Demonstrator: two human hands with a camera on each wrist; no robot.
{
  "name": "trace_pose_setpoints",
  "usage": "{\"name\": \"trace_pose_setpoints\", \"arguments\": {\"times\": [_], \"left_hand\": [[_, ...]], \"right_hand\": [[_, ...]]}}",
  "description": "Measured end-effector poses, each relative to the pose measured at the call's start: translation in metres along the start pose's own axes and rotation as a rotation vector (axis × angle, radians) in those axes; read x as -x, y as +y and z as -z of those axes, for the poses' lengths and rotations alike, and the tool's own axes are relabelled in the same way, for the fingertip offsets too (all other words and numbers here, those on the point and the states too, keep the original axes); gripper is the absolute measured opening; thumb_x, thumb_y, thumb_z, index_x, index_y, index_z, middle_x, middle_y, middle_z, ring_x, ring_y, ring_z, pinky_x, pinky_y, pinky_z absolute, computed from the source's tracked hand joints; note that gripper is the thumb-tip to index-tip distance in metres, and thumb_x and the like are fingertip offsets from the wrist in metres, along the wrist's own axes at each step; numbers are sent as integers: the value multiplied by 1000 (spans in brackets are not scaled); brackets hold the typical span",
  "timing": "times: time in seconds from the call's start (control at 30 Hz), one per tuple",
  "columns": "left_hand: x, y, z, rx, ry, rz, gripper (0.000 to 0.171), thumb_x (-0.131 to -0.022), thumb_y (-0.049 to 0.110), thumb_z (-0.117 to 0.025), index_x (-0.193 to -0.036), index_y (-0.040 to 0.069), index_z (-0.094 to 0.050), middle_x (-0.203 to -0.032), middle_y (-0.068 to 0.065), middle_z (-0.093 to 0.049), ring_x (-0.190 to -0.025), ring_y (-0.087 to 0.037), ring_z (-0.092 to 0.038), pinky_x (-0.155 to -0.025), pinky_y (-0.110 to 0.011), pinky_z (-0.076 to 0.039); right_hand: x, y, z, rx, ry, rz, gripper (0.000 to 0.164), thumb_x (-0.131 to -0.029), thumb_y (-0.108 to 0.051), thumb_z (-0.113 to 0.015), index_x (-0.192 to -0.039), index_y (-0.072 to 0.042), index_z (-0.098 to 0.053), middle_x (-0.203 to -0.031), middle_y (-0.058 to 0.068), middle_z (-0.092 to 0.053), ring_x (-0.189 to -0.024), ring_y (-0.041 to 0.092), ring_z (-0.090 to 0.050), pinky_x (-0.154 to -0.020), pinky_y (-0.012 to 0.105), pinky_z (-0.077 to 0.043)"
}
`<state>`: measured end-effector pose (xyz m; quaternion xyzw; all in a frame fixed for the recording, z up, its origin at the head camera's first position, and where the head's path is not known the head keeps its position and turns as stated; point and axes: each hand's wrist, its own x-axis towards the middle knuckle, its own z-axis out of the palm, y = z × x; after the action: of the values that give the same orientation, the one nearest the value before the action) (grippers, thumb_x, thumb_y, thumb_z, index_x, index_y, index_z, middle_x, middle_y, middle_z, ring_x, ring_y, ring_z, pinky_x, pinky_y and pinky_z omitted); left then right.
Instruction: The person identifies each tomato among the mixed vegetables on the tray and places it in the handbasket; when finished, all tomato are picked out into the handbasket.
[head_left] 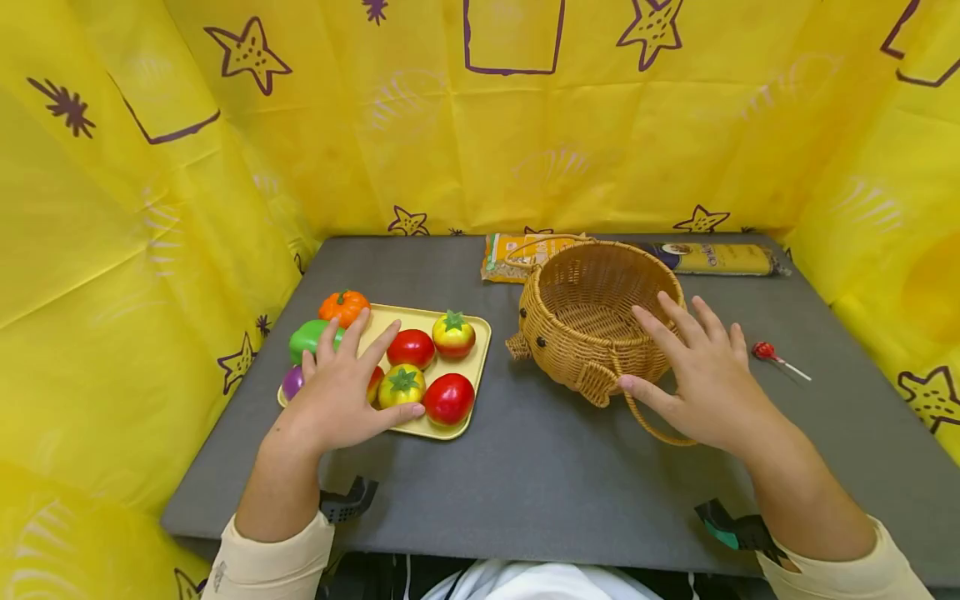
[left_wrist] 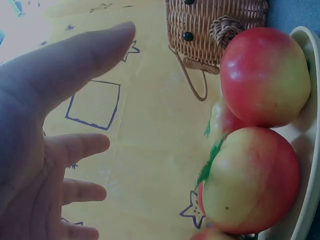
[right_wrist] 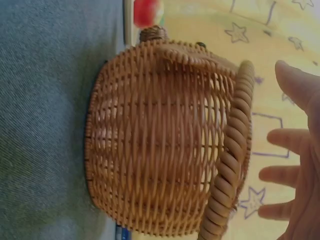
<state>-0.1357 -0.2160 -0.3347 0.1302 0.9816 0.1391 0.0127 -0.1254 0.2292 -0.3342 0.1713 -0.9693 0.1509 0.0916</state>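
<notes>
My left hand (head_left: 337, 396) hovers with spread fingers over a cream tray (head_left: 480, 358) of toy produce. On the tray are several red and yellow tomatoes (head_left: 450, 398), an orange pumpkin (head_left: 345, 307), a green pepper (head_left: 306, 338) and a purple piece (head_left: 292, 382), partly hidden by the hand. In the left wrist view, two red-yellow fruits (left_wrist: 265, 77) lie beside that hand, apart from it. My right hand (head_left: 708, 387) is held spread near the rim of a wicker basket (head_left: 570, 346) shaped like an animal, holding nothing. The basket's twisted handle (right_wrist: 232, 150) hangs down on the near side.
Behind the basket lie an orange food packet (head_left: 498, 260) and a long yellow packet (head_left: 720, 259). A red lollipop (head_left: 763, 351) is right of my right hand. Yellow patterned cloth (head_left: 450, 150) walls in the grey table (head_left: 525, 483) at the back and sides.
</notes>
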Motion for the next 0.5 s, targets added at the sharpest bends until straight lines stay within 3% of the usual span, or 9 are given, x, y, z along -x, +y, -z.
{"name": "trace_pose_setpoints", "arguments": {"times": [0.17, 0.3, 0.4, 0.5], "left_hand": [[0, -5, -1, 20, -45, 44, 106, -79, 69, -74, -164, 30, -25, -171, -17, -5, -152, -55, 0, -107, -86, -10], [1, -11, -2, 10, -93, 77, 107, -78, 74, -71, -163, 26, -26, -170, -19, -10, -150, -55, -7, -103, -86, -23], [1, -17, -3, 3, -126, 90, 109, -79, 73, -71, -163, 20, -27, -168, -20, -15, -149, -52, -12, -99, -84, -32], [2, -24, -5, 22, -147, 92, 105, -81, 63, -76, -162, 14, -30, -166, -22, -19, -148, -50, -16, -102, -79, -37]], "right_hand": [[-1, -4, -5, -20, 4, 39, 86, -94, -57, -66, -164, -31, -23, -170, 13, -18, -154, 51, -8, -107, 86, -5], [-2, -6, -9, -31, -1, 50, 85, -94, -54, -68, -163, -31, -26, -170, 11, -20, -153, 52, -13, -107, 86, -8], [-2, -7, -11, -47, 0, 54, 83, -93, -50, -71, -162, -30, -30, -169, 12, -24, -151, 52, -17, -103, 88, -14], [-2, -7, -14, -62, 12, 58, 81, -92, -46, -74, -160, -27, -35, -166, 13, -30, -150, 51, -20, -99, 89, -21]]}}
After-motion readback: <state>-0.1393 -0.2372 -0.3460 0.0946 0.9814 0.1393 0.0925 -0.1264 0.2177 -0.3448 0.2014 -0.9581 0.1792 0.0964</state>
